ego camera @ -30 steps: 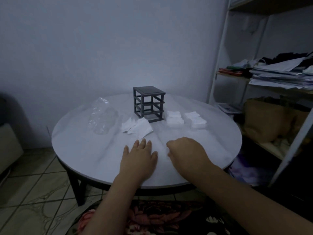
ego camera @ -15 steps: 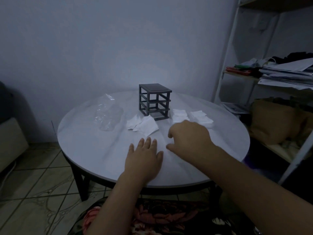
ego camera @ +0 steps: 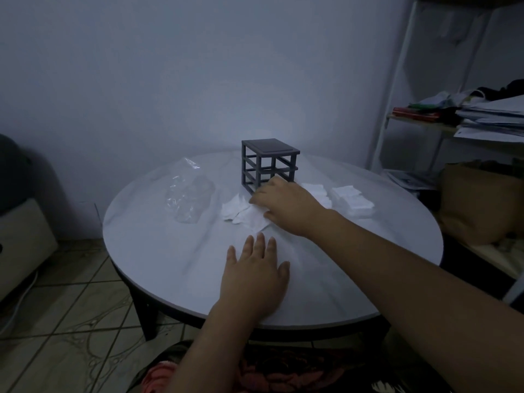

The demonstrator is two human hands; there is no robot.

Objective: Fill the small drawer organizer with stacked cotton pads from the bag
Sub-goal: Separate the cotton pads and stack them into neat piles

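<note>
White loose pads (ego camera: 241, 217), frame centre, under right hand (ego camera: 286, 205), grasp indiscernible; left hand (ego camera: 255, 276) flat, released, on counter (ego camera: 158, 251); a hasty lift could scatter them.

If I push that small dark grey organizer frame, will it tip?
The small dark grey open-frame organizer looks hollow, so probably light. On the smooth white round table, a low push likely slides it; a high one might tip it.
</note>
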